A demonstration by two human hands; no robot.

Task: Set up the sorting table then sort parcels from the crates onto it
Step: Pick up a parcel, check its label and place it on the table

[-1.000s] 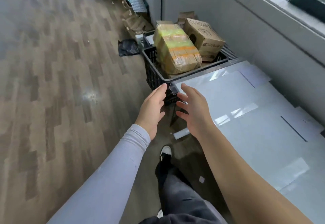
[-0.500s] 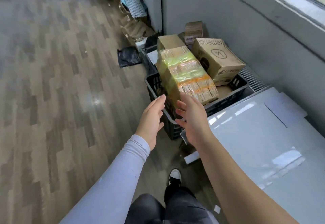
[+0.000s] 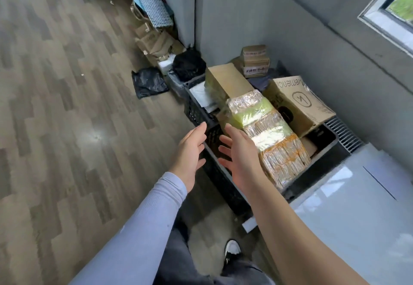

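Note:
A black plastic crate point(image 3: 220, 173) stands on the floor by the grey wall. In it lies a long parcel wrapped in clear film with green and orange bands point(image 3: 268, 132), and beside that a brown cardboard box point(image 3: 297, 103) with a round logo. My left hand point(image 3: 190, 150) hovers open over the crate's near rim, fingers straight. My right hand point(image 3: 240, 157) is open too, just left of the wrapped parcel, holding nothing. The grey sorting table point(image 3: 357, 206) fills the lower right.
A second crate point(image 3: 192, 92) behind the first holds a tan box point(image 3: 225, 81) and white mailers. A small labelled carton point(image 3: 254, 61), black bags point(image 3: 148, 81), paper bags and a perforated panel point(image 3: 152, 5) lie along the wall. Wood floor stretches to the left.
The view has moved forward over the crates, and the table has slid to the lower right. Both open hands have come closer to the crate and the wrapped parcel.

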